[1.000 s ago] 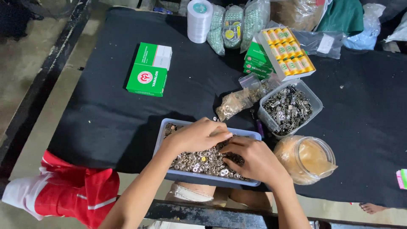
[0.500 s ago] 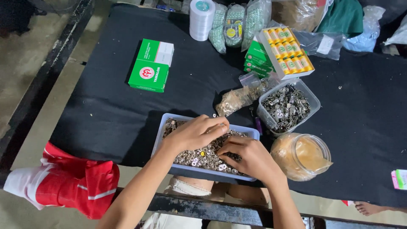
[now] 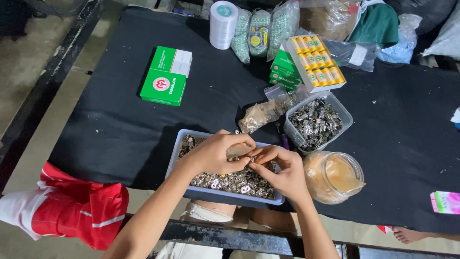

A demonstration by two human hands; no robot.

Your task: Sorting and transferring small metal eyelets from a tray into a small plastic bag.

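Both my hands hover over a shallow pale-blue tray [image 3: 178, 152] full of small silver metal rings and snaps. My left hand [image 3: 215, 153] curls above the tray's middle, its fingertips meeting those of my right hand [image 3: 280, 168]. The fingertips pinch a small metal piece between them; it is too tiny to make out clearly. The tray sits at the near edge of a table covered in black cloth [image 3: 115, 129].
A clear tub of metal clips [image 3: 316, 122], a plastic jar [image 3: 335, 177], a small bag of parts [image 3: 261, 115], a green-and-white box [image 3: 166, 76], a white tape roll [image 3: 223, 25], boxed yellow thread spools [image 3: 316, 57] and plastic bags surround the tray. Red cloth [image 3: 72, 211] lies lower left.
My hands have lifted slightly off the tray's contents and drawn their fingertips together. The view has shifted a little.
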